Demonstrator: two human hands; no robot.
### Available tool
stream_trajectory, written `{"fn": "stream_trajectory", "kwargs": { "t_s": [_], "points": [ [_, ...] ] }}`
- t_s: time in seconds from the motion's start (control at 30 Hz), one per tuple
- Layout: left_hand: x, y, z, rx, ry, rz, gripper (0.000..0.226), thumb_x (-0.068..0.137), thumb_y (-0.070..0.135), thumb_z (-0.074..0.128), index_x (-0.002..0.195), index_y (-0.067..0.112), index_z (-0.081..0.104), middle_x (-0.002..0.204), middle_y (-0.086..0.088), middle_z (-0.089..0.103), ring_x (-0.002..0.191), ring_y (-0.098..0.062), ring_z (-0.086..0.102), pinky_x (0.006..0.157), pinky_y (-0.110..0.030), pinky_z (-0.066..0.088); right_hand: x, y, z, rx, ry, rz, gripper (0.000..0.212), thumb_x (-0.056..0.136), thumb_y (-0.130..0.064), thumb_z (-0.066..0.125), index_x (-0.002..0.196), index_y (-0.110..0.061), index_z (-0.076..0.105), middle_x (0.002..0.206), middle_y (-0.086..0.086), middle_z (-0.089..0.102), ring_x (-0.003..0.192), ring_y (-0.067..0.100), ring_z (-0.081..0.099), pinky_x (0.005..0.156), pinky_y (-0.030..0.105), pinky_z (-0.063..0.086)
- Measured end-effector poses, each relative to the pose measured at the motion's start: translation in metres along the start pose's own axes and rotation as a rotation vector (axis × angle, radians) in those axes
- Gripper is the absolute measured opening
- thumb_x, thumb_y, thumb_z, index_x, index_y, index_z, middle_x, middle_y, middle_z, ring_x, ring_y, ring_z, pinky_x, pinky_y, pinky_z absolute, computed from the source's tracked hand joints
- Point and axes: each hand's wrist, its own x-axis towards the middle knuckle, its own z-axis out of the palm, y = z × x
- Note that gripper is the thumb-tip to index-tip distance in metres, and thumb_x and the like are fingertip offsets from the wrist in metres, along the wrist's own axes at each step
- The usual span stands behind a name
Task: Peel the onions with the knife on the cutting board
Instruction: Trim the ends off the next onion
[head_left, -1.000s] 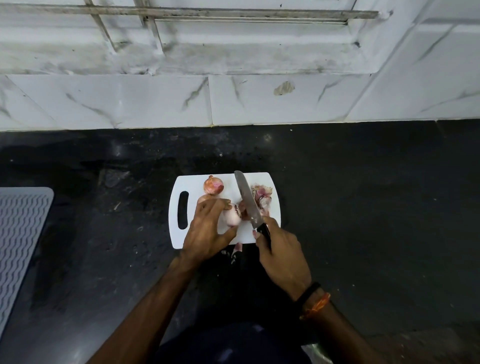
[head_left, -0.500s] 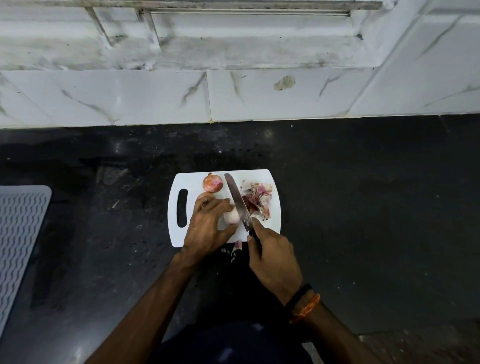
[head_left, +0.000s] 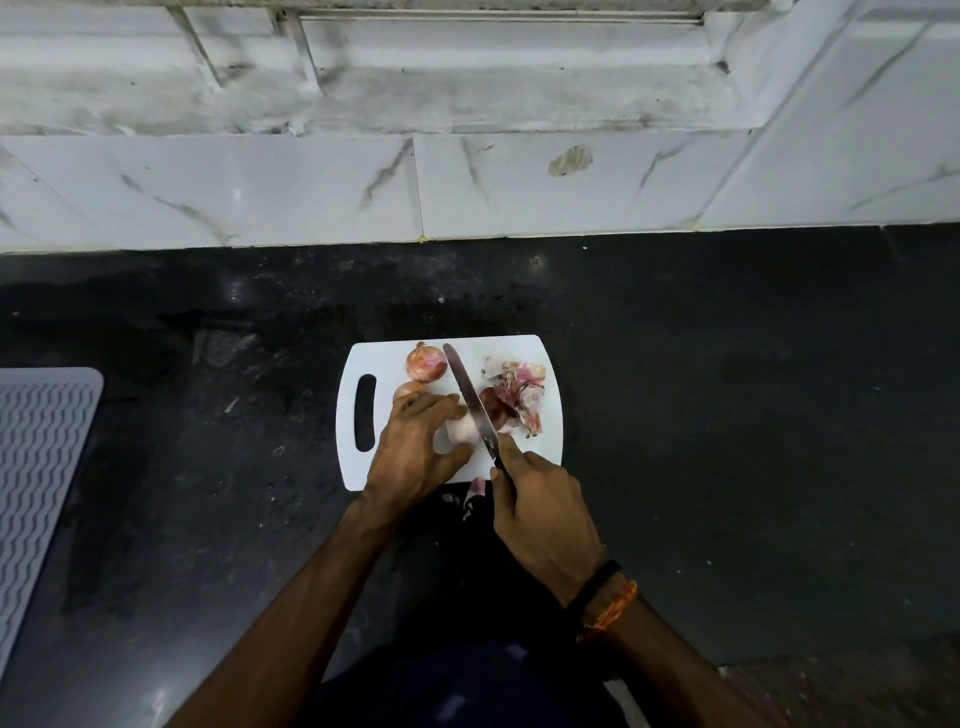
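Bare forearms, black band (head_left: 594, 583) and orange thread bracelet (head_left: 613, 607) on right wrist, dark clothing below

Black stone countertop (head_left: 727, 415), speckled, abutting white marbled wall tiles. White cutting board (head_left: 379, 358) lies flat on it. Grey ribbed mat (head_left: 41, 467) well left of board. Peel scraps (head_left: 470, 501) just beside board's near edge.

A dark, speckled black stone counter (head_left: 727, 415) fills most of the view, with dull patches of reflected light. Beyond it rises a wall of glossy white tiles with grey marble veining (head_left: 260, 192), one tile bearing a brownish chip. Above sits a grimy white ledge (head_left: 467, 98). At the far left edge lies a pale grey ribbed mat (head_left: 36, 478).
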Motion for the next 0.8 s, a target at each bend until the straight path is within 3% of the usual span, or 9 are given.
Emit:
{"fn": "stream_trajectory", "kwargs": {
  "t_s": [0.23,0.47,0.6,0.8],
  "points": [
    [0.0,-0.002,0.0,-0.035,-0.02,-0.025,0.037,0.073,0.031,0.077,0.102,0.008,0.074,0.113,-0.009,0.073,0.108,-0.033,0.066,0.095,-0.044,0.05,0.002,-0.004,0.005,-0.091,-0.034,0.016,0.054,0.105,-0.032,0.037,0.156,-0.018,0.024,0.111,0.005,0.06,0.093,0.018,0.059,0.085,0.03,0.045],
    [0.003,-0.004,0.001,-0.011,-0.027,0.013,0.035,0.07,0.023,0.084,0.099,0.007,0.074,0.108,-0.011,0.074,0.102,-0.034,0.068,0.091,-0.045,0.053,0.007,-0.011,0.008,-0.118,-0.036,0.055,0.054,0.104,-0.027,0.036,0.156,-0.017,0.024,0.118,0.008,0.059,0.101,0.027,0.06,0.088,0.036,0.045],
    [0.005,-0.001,0.001,0.012,-0.032,0.06,0.036,0.065,0.012,0.092,0.096,0.009,0.075,0.104,-0.009,0.075,0.098,-0.032,0.068,0.086,-0.04,0.053,0.011,-0.016,0.004,-0.134,-0.06,0.076,0.056,0.103,-0.024,0.038,0.156,-0.014,0.022,0.123,0.01,0.057,0.107,0.03,0.059,0.089,0.037,0.045],
    [0.003,-0.003,0.0,-0.004,-0.018,0.08,0.035,0.064,0.014,0.093,0.093,0.01,0.075,0.102,-0.006,0.074,0.097,-0.028,0.068,0.085,-0.033,0.051,0.013,-0.019,-0.006,-0.149,-0.11,0.046,0.059,0.102,-0.026,0.044,0.156,-0.013,0.023,0.121,0.01,0.059,0.107,0.027,0.059,0.088,0.035,0.045]
  ]
}}
